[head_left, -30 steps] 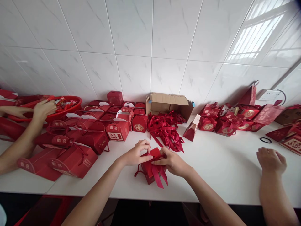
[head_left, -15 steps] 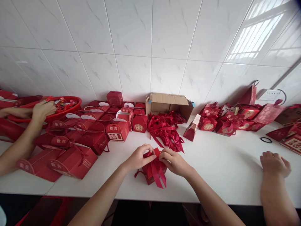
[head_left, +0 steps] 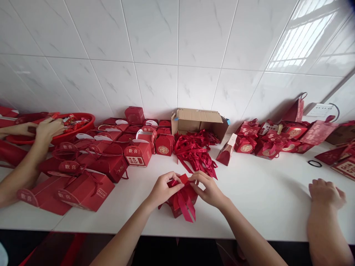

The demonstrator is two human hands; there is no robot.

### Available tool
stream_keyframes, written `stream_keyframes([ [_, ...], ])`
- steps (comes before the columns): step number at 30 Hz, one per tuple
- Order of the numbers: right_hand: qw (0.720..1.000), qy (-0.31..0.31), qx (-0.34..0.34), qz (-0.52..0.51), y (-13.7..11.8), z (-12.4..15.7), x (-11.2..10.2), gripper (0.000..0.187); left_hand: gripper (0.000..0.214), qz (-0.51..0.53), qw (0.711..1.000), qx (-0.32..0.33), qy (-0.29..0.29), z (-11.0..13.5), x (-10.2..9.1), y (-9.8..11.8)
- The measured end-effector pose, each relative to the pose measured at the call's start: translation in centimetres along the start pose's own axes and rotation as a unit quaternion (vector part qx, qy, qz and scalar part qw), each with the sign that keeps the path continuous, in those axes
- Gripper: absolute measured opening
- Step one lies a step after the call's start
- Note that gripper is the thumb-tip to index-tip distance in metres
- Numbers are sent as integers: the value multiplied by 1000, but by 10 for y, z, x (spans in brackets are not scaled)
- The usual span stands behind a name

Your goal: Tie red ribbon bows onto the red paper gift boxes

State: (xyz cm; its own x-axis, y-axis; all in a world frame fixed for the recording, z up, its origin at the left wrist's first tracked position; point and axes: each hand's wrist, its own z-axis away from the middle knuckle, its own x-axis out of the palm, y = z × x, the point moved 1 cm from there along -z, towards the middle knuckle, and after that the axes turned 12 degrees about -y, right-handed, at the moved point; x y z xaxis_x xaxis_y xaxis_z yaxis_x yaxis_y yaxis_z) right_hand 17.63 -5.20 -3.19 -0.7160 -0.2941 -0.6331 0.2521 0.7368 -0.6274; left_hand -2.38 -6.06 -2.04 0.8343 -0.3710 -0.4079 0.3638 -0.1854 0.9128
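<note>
A white tabletop (head_left: 257, 218) runs along a tiled wall (head_left: 155, 40). Near its front edge stands a small red box (head_left: 175, 212), with a ribbon (head_left: 183, 204) on top whose two tails drape over the near side. The left hand (head_left: 163, 188) has its grip pinched on the ribbon; the right hand (head_left: 206, 189) touches it opposite, though whether that grip is closed cannot be told. Another person's hand (head_left: 326, 193) rests well apart to the right. On the left are handled red boxes (head_left: 85, 190). Farther back, loose ribbons (head_left: 195, 151) spill from a cardboard box (head_left: 198, 115), while a co-worker's hand (head_left: 49, 129) is at a red basin (head_left: 73, 135).
</note>
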Motion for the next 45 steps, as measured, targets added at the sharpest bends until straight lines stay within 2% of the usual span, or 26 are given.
stream_keyframes([
  [10, 997, 48, 24, -53, -2, -2, 8, 20, 17, 13, 1000, -13, 7, 1, 2, -2],
  [17, 993, 76, 89, -29, -2, -5, 11, 18, 18, 22, 1000, -17, 13, 2, 2, -2],
  [22, 992, 83, 89, -27, -3, -6, 13, 26, 20, 23, 1000, -14, 5, 1, 2, -1],
  [30, 991, 108, 79, -9, -7, -8, 15, 14, 19, 23, 1000, -7, 0, 2, 1, -2],
  [35, 988, 132, 78, 10, -5, -8, 22, 16, 18, 27, 999, 16, -4, 2, 3, -2],
  [45, 975, 191, 101, 43, 0, -6, 25, 13, 19, 22, 1000, 10, -3, -1, 4, 3],
])
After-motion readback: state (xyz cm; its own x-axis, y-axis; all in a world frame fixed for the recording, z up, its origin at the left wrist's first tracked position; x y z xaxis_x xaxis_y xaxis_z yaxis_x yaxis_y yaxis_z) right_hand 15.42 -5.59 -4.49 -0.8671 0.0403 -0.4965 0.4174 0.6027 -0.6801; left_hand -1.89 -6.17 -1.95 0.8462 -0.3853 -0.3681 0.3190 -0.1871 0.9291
